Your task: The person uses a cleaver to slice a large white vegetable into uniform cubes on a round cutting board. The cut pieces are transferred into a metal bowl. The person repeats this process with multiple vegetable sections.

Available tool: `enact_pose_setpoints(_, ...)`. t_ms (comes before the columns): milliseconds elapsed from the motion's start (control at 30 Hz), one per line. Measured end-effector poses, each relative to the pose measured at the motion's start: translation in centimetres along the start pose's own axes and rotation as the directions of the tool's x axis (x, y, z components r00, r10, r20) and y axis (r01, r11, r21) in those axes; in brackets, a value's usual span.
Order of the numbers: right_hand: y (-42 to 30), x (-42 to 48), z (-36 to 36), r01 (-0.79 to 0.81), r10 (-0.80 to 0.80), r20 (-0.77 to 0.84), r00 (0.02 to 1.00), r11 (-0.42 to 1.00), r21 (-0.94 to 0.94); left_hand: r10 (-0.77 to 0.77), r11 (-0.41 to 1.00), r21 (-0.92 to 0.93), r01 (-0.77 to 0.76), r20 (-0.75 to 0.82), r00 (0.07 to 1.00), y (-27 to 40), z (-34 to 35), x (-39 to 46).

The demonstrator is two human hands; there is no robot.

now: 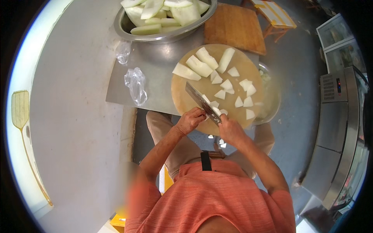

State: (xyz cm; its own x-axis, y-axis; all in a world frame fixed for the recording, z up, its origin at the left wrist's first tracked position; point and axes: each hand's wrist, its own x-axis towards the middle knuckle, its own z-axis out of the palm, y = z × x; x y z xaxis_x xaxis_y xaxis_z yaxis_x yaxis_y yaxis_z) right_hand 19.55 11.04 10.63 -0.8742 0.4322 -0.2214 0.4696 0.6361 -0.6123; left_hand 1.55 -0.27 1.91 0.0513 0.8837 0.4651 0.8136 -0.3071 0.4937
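Observation:
My right hand (231,128) grips the handle end of a cleaver (201,100), its blade slanting up and to the left over a round cutting board (186,93). Close against the blade's near left side, my left hand (191,120) has its fingers bent at the board's near edge; a bit of pale melon shows by the fingertips, mostly hidden. Cut white pieces lie along the blade's right side. More melon chunks (248,102) are scattered over the right half of the board. Several long peeled melon strips (199,66) lie at its far side.
A steel basin (214,11) of large melon slices (186,13) stands at the far left. Crumpled clear plastic bags (136,86) lie on the steel table (158,67). Beyond the board is a wooden board (234,26). A bowl (275,102) with pieces sits lower right; some pieces (223,144) lie below.

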Motion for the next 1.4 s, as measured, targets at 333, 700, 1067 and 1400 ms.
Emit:
enact_pose_setpoints(333, 1.9, 2.2, 5.1, -0.087, 0.089, -0.017, 0.996, 0.994, 0.066, -0.032, 0.998, -0.054, 0.03, -0.035, 0.999, -0.4, 0.4, -0.5)
enact_pose_setpoints(700, 1.8, -1.6, 0.7, -0.128, 0.169, -0.191, 0.967, 0.97, 0.208, -0.207, 0.963, 0.104, 0.248, -0.301, 0.931, -6.6, -0.9, 2.9)
enact_pose_setpoints(1067, 4.2, -2.5, 4.0, -0.133, 0.143, -0.058, 0.988, 0.98, 0.151, -0.622, 0.725, 0.576, 0.377, 0.312, 0.719, -10.5, -5.7, 8.5)
enact_pose_setpoints(1400, 14.2, -2.5, -3.3, -0.299, 0.304, -0.203, 0.931, 0.953, 0.053, -0.646, 0.754, 0.228, 0.616, 0.087, 0.758, -5.1, -1.6, 4.5)
